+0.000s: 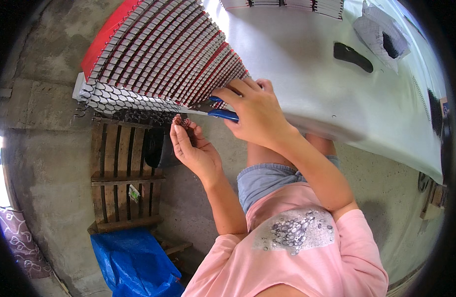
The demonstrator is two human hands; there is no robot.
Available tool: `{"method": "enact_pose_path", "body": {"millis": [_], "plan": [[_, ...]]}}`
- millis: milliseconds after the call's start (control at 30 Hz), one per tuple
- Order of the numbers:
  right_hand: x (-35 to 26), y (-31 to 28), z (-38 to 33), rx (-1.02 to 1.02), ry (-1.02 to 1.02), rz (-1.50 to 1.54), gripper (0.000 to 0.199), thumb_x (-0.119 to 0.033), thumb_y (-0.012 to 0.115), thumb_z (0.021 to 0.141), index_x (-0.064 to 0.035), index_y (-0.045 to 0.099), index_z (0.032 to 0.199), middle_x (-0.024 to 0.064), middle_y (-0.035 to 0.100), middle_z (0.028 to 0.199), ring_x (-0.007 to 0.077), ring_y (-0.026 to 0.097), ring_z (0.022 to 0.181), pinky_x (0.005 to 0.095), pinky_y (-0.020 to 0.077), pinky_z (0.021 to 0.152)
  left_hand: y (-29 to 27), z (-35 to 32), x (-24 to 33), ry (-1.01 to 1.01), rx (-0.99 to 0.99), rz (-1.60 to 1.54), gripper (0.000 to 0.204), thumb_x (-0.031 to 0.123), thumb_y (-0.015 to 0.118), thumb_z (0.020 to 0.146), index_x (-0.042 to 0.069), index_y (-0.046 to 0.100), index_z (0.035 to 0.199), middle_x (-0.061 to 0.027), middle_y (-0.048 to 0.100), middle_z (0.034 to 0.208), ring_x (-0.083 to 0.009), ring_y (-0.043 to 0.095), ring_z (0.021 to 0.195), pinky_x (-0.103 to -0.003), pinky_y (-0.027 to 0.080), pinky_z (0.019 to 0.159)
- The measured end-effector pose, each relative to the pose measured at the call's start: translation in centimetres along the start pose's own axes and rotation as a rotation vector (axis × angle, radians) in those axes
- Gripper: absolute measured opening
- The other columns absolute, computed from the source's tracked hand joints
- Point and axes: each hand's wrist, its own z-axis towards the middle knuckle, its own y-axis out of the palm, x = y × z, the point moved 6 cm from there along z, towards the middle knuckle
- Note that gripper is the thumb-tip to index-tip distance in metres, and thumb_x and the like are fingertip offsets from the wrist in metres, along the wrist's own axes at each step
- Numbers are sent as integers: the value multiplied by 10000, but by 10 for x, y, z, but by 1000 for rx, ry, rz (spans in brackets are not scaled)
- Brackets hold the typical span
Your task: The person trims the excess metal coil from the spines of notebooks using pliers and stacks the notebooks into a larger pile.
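Where the work lies: the segmented panel (163,54) of pale pieces with dark and red lines spreads over the far left of the pale table (292,59);
Right hand (260,111): curled around blue-handled pliers (224,116), nose at the panel's near edge; whether the nose bites anything, one cannot tell;
Left hand (197,152): fingertips pinched on small dark pieces (182,122), left of and nearer than the pliers;
Plier work: it seems best to steady the edge, take one link at a time and squeeze gently, so neighbouring rows stay aligned.
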Motion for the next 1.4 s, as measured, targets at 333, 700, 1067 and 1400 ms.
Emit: {"method": "enact_pose_path", "body": {"millis": [333, 700, 1067, 1400], "plan": [[-12, -8, 5, 24, 2, -21, 528, -151, 737, 594, -171, 576, 1096, 35, 543, 1016, 229, 530, 980, 465, 351, 847, 5, 10, -13, -491, -110, -719, 291, 192, 553, 902, -36, 546, 1084, -132, 557, 1073, -205, 568, 963, -267, 541, 822], [-14, -1, 5, -19, 49, 57, 439, -144, 719, 603, -169, 598, 1024, 27, 569, 935, 230, 573, 852, 378, 420, 689, 3, 29, 15, -21, -106, -45, 176, 86, 612, 861, 31, 544, 1013, -52, 603, 967, -124, 605, 843, -212, 545, 724], [-18, -8, 10, 50, -8, -25, 364, -186, 708, 624, -138, 607, 970, 40, 587, 856, 229, 584, 803, 371, 425, 682, 10, 24, 26, 176, -87, 189, 92, 64, 622, 853, 30, 565, 918, -39, 597, 879, -117, 594, 784, -253, 527, 734], [-6, 7, 9, -180, 142, 137, 367, -132, 687, 643, -149, 629, 1005, 100, 620, 849, 321, 614, 732, 402, 507, 647, 10, 27, 27, 226, -99, 203, 182, 87, 666, 827, -4, 566, 950, -50, 592, 889, -108, 553, 773, -254, 498, 705]]}}
